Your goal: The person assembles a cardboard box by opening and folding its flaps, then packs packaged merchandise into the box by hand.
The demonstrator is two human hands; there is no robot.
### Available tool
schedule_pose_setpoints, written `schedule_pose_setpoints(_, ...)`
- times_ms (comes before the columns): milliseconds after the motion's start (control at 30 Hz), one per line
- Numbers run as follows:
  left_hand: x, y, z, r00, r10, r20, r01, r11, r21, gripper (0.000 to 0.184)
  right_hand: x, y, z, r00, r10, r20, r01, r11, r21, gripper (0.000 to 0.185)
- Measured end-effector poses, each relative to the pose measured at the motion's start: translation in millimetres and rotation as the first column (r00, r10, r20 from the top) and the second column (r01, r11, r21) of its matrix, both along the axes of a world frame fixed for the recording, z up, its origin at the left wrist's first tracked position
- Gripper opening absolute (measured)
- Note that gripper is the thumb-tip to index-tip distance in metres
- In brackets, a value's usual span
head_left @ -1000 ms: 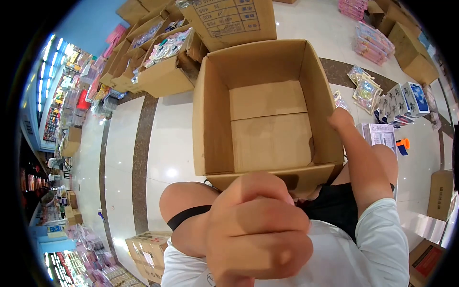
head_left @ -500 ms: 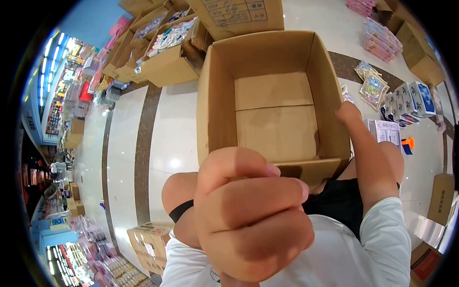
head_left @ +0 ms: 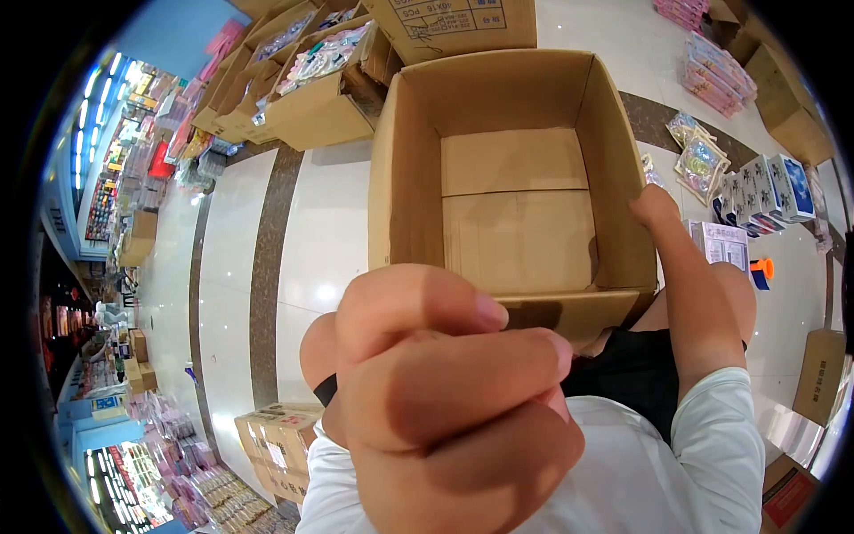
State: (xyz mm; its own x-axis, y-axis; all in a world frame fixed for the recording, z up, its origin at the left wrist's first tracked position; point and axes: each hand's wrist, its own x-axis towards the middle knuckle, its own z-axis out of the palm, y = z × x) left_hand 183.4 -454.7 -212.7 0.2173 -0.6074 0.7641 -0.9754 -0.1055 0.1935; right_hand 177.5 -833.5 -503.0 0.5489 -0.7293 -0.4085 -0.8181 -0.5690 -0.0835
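An open, empty cardboard box (head_left: 516, 218) stands on the floor between the person's legs. My left hand (head_left: 454, 400) is close to the camera in front of the box's near edge, fingers curled into a fist, with nothing seen in it. Beside the outer face of the box's right wall is my right hand (head_left: 656, 206); its fingers are turned away and hidden. Just beyond that hand lies a small clear packet (head_left: 652, 169). Whether the hand touches the packet or the box wall cannot be made out.
At the upper left stand open cartons (head_left: 320, 111) filled with packaged goods. A printed carton (head_left: 454, 27) is behind the box. To the right are flat packets (head_left: 701, 165), blue-and-white boxes (head_left: 765, 189), pink packs (head_left: 719, 76) and an orange roll (head_left: 761, 267). A taped carton (head_left: 277, 445) sits lower left.
The view has shifted, so the box and floor goods appear slightly higher and further right. My left hand has moved left and up in view, still curled. My right hand stays beside the box.
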Motion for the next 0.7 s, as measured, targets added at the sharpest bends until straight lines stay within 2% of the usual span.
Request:
schedule_pose_setpoints(200,-2,4,5,0.987,0.108,-0.122,-0.093,0.987,0.128,0.036,1,-4,-1,1.0,-0.002,-0.017,0.003,0.999,0.05,0.04)
schedule_pose_setpoints(333,15,-19,-21,0.998,-0.061,0.028,0.066,0.969,-0.237,0.032,1,1,0,0.998,-0.053,0.034,0.052,0.998,0.022,0.04)
schedule_pose_setpoints(400,19,-18,-24,0.99,-0.106,0.089,0.13,0.933,-0.335,0.031,0,1,1,1.0,-0.016,0.017,0.015,0.999,0.034,0.04)
schedule_pose_setpoints(433,21,-9,-22,0.97,-0.238,0.05,0.242,0.925,-0.293,0.031,0,-1,1,0.999,-0.026,0.026,0.026,0.999,0.02,0.04)
schedule_pose_setpoints(533,5,-35,-32,0.936,-0.35,0.037,0.319,0.8,-0.507,0.027,-2,1,1,0.999,-0.046,0.007,0.045,0.998,0.043,0.041)
schedule_pose_setpoints(567,8,-52,-35,0.846,-0.488,0.214,0.502,0.596,-0.627,0.042,-3,2,0,0.999,-0.043,0.034,0.042,0.999,0.03,0.043)
schedule_pose_setpoints(667,2,-50,-28,0.691,-0.659,0.297,0.674,0.44,-0.593,0.06,-3,7,6,0.998,-0.036,0.053,0.035,0.999,0.015,0.045)
schedule_pose_setpoints(700,-10,-59,-30,0.719,-0.663,0.207,0.585,0.417,-0.696,0.059,-4,8,7,0.998,-0.038,0.044,0.037,0.999,0.011,0.045)
